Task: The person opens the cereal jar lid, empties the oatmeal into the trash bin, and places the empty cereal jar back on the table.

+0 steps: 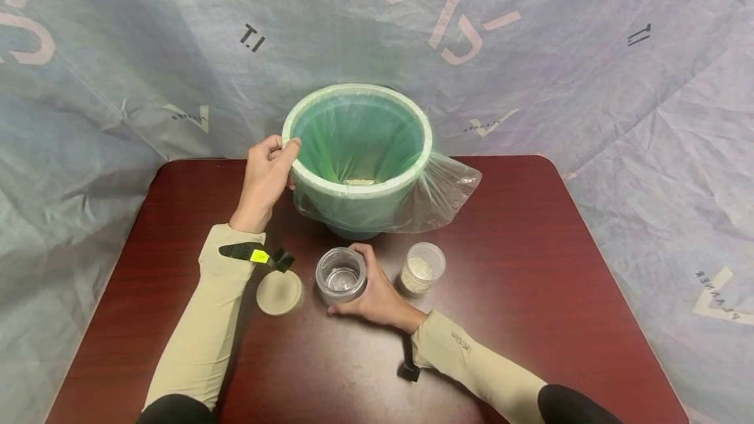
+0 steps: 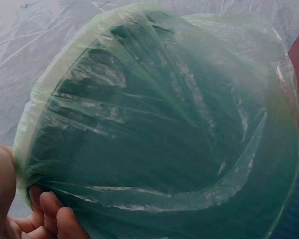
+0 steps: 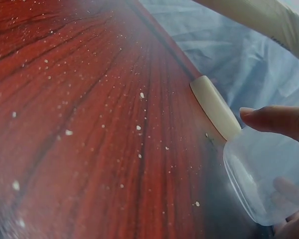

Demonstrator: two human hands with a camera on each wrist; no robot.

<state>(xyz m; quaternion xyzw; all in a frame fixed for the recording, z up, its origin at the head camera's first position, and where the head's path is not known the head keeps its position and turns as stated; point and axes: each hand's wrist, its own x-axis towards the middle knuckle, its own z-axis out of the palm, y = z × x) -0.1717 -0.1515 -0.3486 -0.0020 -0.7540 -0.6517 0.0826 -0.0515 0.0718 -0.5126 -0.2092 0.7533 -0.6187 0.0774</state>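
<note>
A green trash bin point(image 1: 359, 211) lined with a thin clear-green plastic bag point(image 1: 450, 192) stands at the back of the table. My left hand point(image 1: 266, 172) grips the bin's rim point(image 2: 55, 74) on its left side, thumb on top and fingers curled under the edge. Some pale flakes point(image 1: 359, 182) lie at the bottom inside the bag. In front of the bin my right hand point(image 1: 377, 290) holds a clear jar point(image 1: 340, 275), its mouth up, with fingers and thumb around its side. In the right wrist view the jar point(image 3: 261, 169) appears see-through.
A cream round lid point(image 1: 279, 293) lies on the table left of the jar. Right of my right hand stands a clear container point(image 1: 421, 267) partly filled with pale flakes. Small crumbs point(image 3: 138, 128) are scattered over the red-brown table point(image 3: 79, 164). Grey fabric hangs behind.
</note>
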